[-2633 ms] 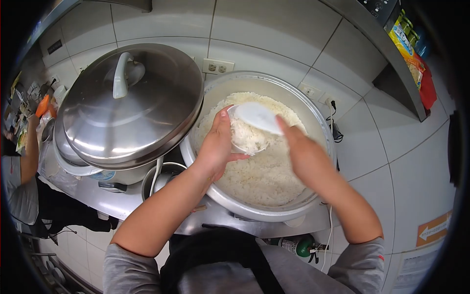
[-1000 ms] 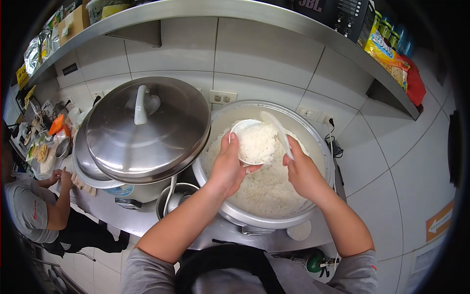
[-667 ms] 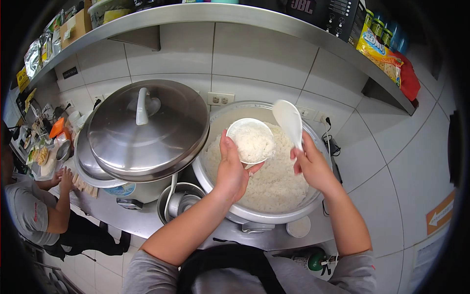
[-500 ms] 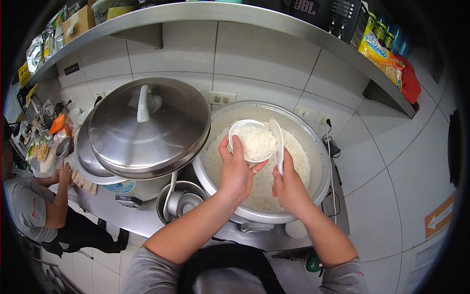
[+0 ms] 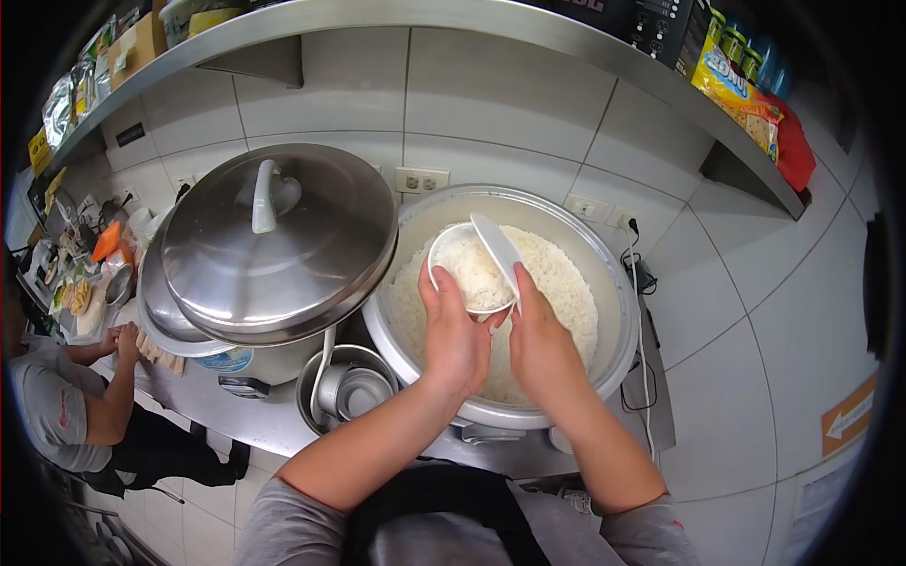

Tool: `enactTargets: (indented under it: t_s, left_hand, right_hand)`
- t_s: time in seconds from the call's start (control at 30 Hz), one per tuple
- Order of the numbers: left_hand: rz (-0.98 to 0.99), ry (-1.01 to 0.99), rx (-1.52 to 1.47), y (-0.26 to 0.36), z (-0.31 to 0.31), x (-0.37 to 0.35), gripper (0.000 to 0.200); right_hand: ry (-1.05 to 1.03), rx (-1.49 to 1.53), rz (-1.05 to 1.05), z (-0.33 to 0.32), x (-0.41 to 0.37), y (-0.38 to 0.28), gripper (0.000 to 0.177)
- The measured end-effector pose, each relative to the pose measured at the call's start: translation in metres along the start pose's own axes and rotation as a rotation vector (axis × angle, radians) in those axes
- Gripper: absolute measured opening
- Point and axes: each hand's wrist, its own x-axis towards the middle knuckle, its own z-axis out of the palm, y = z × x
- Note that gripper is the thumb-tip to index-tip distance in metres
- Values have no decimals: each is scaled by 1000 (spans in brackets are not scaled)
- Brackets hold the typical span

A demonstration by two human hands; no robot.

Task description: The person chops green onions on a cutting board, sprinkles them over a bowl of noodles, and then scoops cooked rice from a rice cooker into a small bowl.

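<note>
My left hand (image 5: 454,337) holds a small white bowl (image 5: 440,253) heaped with cooked rice above a large steel rice pot (image 5: 612,321). The pot is full of white rice (image 5: 559,289). My right hand (image 5: 542,346) grips a white rice paddle (image 5: 497,249), whose blade lies across the right side of the bowl, pressing on the rice in it. Both hands are close together over the front half of the pot.
The pot's big steel lid (image 5: 274,241) leans on a second cooker to the left. A steel container with a ladle (image 5: 342,388) stands below it. Wall sockets (image 5: 422,179) and a shelf with snack bags (image 5: 747,99) are above. Another person (image 5: 71,407) works at the far left.
The paddle was lifted clear to the right, then brought back down; it now lies flatter over the bowl's rice. My right hand has moved left, close to my left hand.
</note>
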Motion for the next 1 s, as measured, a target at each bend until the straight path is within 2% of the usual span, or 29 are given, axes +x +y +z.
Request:
enactTargets:
  t_s: [0.03,0.1,0.13,0.2,0.23,0.27,0.3,0.33,0.37,0.43,0.47,0.6,0.63,0.67,0.73,0.8,0.87,1.0]
  left_hand:
    - [-14,-9,-29,0,0,0,69]
    - [-76,-13,-36,7,-8,3,71]
    - [-129,-16,-49,10,-11,5,73]
    - [-119,39,-21,20,-3,4,76]
    - [-110,88,10,23,-2,4,78]
    - [-110,103,4,19,-8,9,78]
    - [-56,34,-5,10,-18,17,79]
    - [-10,-43,-12,6,-19,19,82]
    - [-30,-44,-11,3,-20,20,82]
    - [-71,-165,-117,1,-19,17,86]
    - [-33,11,-75,3,-10,15,84]
    - [-41,137,50,26,-5,6,82]
    - [-13,140,75,28,-12,9,81]
    - [20,48,101,28,-24,13,79]
    - [23,61,123,28,-32,16,75]
    - [44,106,149,26,-32,15,68]
    - [18,119,134,25,-32,13,68]
    - [1,141,109,26,-27,13,71]
  right_hand:
    - [0,3,9,-5,4,6,62]
    - [44,360,216,-24,8,26,59]
    - [39,360,217,-38,4,37,59]
    - [126,-35,-66,-69,-3,46,52]
    - [110,-35,-75,-74,-7,39,52]
    - [-11,-154,-85,-79,-16,32,48]
    - [-128,-271,-85,-80,-23,29,45]
    - [-85,-334,-114,-71,-25,23,49]
    - [-90,-336,-95,-68,-25,25,49]
    - [-59,-471,-200,-66,-21,33,52]
    - [-58,-501,-188,-72,-21,40,53]
    - [-102,-730,-142,-89,-12,73,39]
    - [-182,-846,-125,-84,-7,87,27]
    - [-260,-962,-111,-77,-1,99,16]
    - [-347,-1031,-74,-53,8,123,11]
    - [-430,-1099,-48,-43,8,129,16]
    - [-618,-1165,-105,-45,5,119,31]
    - [-785,-1172,-76,-63,1,102,32]
